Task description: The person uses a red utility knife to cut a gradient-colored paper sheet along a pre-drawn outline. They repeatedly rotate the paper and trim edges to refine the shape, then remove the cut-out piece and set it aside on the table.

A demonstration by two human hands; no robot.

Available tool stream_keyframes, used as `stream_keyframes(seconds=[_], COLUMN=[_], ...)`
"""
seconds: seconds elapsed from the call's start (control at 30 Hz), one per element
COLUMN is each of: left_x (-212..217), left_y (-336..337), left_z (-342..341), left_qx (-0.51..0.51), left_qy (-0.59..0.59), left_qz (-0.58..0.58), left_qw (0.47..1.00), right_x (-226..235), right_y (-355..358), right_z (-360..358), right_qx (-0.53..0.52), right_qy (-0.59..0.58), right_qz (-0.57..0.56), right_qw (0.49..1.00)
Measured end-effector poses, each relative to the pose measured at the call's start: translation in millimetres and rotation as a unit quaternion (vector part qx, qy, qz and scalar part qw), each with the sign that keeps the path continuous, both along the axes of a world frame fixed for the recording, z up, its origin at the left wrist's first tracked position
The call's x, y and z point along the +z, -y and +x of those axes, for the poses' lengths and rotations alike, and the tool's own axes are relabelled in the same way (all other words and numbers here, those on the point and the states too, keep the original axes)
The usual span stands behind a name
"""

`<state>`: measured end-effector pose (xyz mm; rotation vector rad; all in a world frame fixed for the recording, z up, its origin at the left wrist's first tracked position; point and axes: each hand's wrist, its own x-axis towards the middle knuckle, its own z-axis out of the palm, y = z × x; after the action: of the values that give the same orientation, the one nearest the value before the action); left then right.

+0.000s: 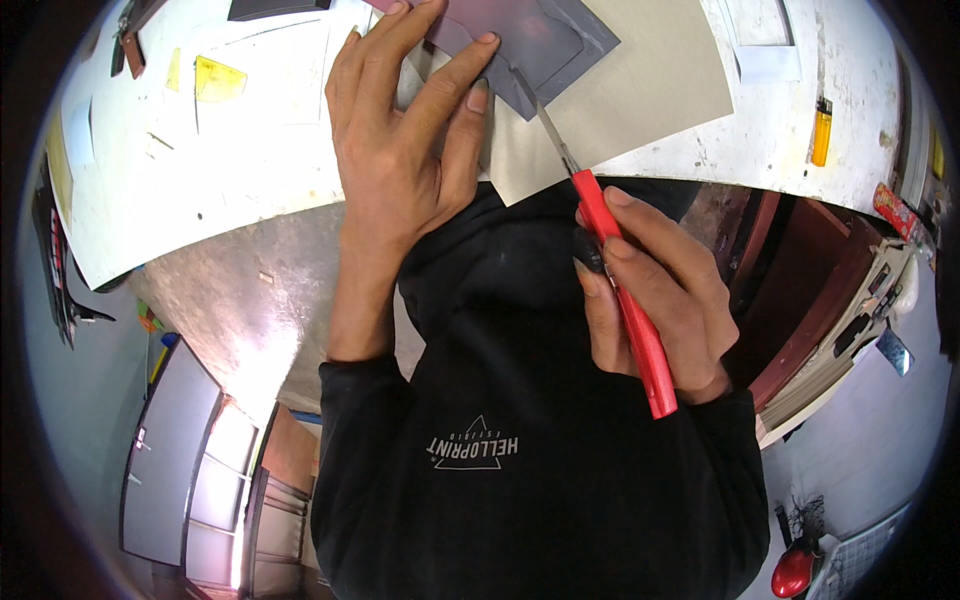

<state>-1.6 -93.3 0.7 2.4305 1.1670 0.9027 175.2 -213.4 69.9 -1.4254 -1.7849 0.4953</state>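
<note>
My right hand (650, 295) grips a red utility knife (625, 300); its metal blade (553, 135) reaches up and left to the edge of a dark grey-purple sheet (545, 40). My left hand (405, 130) lies flat with spread fingers, pressing on that sheet and the table just left of the blade. Under the dark sheet lies a larger beige cardboard sheet (650, 80) on the white worktable (270, 150). Part of the dark sheet is hidden by my left fingers.
A yellow lighter (821, 131) lies at the table's right side. White paper pieces (765, 50) sit at the back right, and a yellow scrap (215, 80) at the left. Shelves with small items (870, 300) stand right; concrete floor (250, 290) shows below the table edge.
</note>
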Motion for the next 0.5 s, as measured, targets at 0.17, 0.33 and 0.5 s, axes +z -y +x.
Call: stream_keyframes(seconds=[0.17,0.33,0.5], left_x=[0.0,-1.1,-0.6], left_y=[-0.8,0.7,0.0], left_z=[-0.4,1.6,2.1], left_qx=[0.002,0.0,0.004], left_qy=[0.001,0.003,0.007], left_qz=[-0.002,0.009,0.003], left_qw=[1.0,1.0,1.0], right_x=[0.3,-4.4,-2.5], right_y=[0.8,-3.1,-5.9], right_z=[2.6,5.6,12.6], right_qx=[-0.003,-0.006,0.011], right_qy=[-0.001,-0.055,-0.063], right_qz=[-0.012,0.047,0.017], right_qw=[1.0,0.997,0.998])
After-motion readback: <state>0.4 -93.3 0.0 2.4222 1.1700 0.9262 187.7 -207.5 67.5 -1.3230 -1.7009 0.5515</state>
